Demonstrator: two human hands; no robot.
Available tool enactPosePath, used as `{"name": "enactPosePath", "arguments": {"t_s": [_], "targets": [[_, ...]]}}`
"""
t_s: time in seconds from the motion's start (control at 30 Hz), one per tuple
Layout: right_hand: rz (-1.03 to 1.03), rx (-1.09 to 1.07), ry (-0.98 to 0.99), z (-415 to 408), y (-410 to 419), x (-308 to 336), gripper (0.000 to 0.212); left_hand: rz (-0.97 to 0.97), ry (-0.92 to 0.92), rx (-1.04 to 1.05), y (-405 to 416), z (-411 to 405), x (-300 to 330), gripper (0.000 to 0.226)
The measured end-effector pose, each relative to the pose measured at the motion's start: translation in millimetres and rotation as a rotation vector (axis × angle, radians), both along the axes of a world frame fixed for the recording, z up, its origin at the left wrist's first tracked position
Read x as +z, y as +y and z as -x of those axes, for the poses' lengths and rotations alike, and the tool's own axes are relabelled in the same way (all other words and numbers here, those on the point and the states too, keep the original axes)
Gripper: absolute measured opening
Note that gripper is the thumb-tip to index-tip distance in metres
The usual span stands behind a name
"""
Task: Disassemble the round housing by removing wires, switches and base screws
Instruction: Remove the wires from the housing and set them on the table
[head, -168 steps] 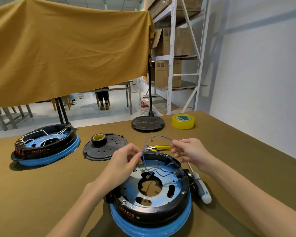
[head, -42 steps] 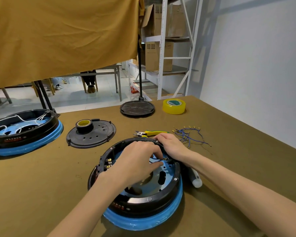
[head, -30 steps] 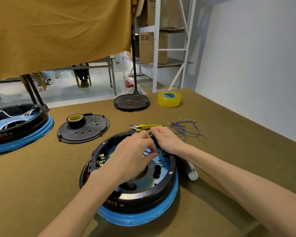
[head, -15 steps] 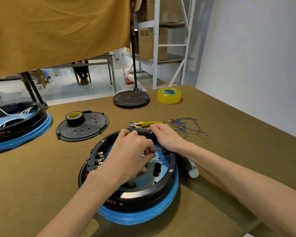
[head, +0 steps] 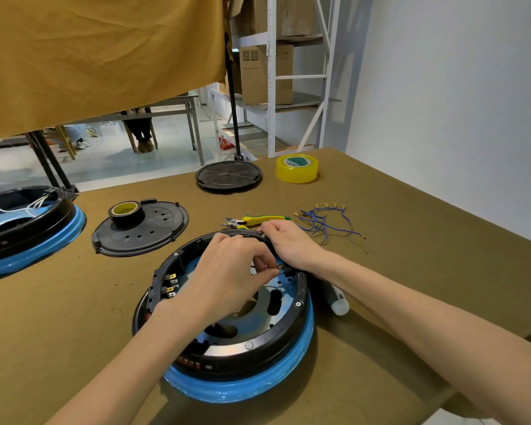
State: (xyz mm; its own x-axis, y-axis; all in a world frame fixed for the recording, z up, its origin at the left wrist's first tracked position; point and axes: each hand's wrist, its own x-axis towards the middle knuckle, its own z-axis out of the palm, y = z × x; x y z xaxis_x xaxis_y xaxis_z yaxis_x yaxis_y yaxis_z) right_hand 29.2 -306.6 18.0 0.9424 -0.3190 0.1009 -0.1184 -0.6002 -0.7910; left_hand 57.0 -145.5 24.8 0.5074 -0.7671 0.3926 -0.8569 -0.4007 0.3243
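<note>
Housing: we see the round housing [head: 242, 348], a black ring on a blue base, lying on the brown table [head: 411, 256] right in front of us.
Inside the housing: a shiny metal plate with dark cut-outs, and a row of brass terminals [head: 170, 283] along the left inner wall.
Left hand: our left hand [head: 227, 280] reaches into the ring from the near side, fingers curled, thumb and fingertips pinching a small brass-tipped connector [head: 279, 267] near the far right inner wall.
Right hand: our right hand [head: 288, 243] lies over the far right rim, fingers curled round the edge of the ring and gripping it.
Loose wires: a bundle of blue wires [head: 322, 220] with brass ends lies on the table, just beyond the right hand, outside the housing.
Cutters: yellow-handled cutters [head: 252, 220] lie just behind the housing rim.
White handle: a white tool handle [head: 337, 302] shows beside the right side of the housing, partly hidden under our right forearm; we cannot tell what tool it is.
Cover: a black round cover [head: 144, 234] lies to the left, with a roll of dark tape [head: 126, 211] standing on it.
Second housing: another housing [head: 28, 228] with white wires inside sits at the far left edge.
Far side: a black disc [head: 229, 176] and a roll of yellow tape [head: 297, 168] rest near the table's back edge.
</note>
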Motion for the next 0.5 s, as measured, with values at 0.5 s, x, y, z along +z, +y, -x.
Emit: {"name": "enactPosePath", "arguments": {"t_s": [0.5], "targets": [[0.003, 0.007, 0.005, 2.3, 2.1, 1.8, 0.043, 0.072, 0.057, 0.019, 0.5, 7.9, -1.2, 0.011]]}}
